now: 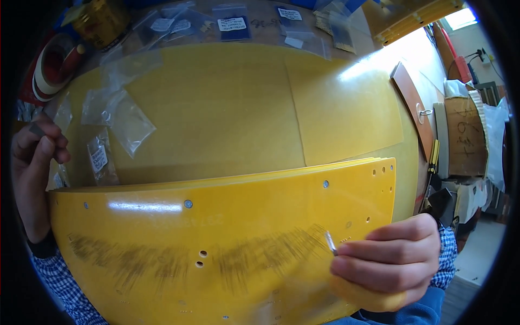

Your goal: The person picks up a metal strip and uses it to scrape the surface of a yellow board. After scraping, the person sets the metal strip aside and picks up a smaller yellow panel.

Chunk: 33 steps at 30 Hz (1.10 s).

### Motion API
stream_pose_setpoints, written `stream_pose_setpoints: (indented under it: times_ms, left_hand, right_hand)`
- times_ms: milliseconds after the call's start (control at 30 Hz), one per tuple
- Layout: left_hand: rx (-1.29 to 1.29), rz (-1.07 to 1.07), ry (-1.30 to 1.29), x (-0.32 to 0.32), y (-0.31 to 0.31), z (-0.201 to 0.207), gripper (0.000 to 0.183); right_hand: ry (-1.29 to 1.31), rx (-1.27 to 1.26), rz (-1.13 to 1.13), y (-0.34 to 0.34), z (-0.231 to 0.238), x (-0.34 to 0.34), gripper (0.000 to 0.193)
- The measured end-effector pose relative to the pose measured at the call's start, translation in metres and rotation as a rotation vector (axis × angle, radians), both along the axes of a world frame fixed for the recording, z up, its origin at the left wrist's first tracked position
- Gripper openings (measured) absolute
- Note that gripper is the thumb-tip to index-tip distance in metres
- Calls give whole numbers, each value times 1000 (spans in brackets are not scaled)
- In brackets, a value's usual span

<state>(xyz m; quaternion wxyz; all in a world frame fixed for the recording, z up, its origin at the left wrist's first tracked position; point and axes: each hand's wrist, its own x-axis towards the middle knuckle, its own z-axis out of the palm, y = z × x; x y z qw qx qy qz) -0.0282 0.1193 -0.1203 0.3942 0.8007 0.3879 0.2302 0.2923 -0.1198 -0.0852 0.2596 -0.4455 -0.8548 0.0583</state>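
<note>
A large yellow panel [254, 206] with holes, screw heads and two patches of dark streaks [271, 254] fills the near middle, tilted toward me. My right hand [392, 260] is closed in a pinch over the panel's right part. Between its thumb and finger is a short, thin silvery metal piece [331, 242], whose kind I cannot make out. Off the panel's left end, my left hand [40, 157] is raised, fingers curled on a small flat grey piece [37, 130]. Clear plastic bags [127, 124] lie on the table beside that hand.
Labelled bags of small parts [233, 24] line the far side. Tape rolls [54, 67] and a gold-coloured can [100, 24] stand at the far left. At right are a brown board [413, 105] with a ring, a yellow-handled tool [434, 154] and a cardboard box [465, 135].
</note>
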Motion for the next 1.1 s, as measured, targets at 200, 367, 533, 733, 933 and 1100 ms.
stream_pose_setpoints:
  times_ms: [200,367,533,733,933,1100]
  left_hand:
    - [-38,8,-1,-6,4,-2,14]
    - [10,21,29,-2,-3,1,14]
    - [30,20,57,-1,-1,2,14]
    - [42,30,50,-1,-4,3,13]
    - [36,30,24,2,-4,2,14]
    - [56,0,59,0,-3,4,14]
  right_hand:
    - [112,-260,-38,2,5,5,6]
    - [-224,93,21,-7,-2,-4,12]
    - [-286,136,-32,-4,-3,-3,10]
    - [-120,102,-45,-11,-2,-8,10]
    - [-245,130,4,-5,-5,-4,10]
    - [-247,118,-34,-10,0,-8,8]
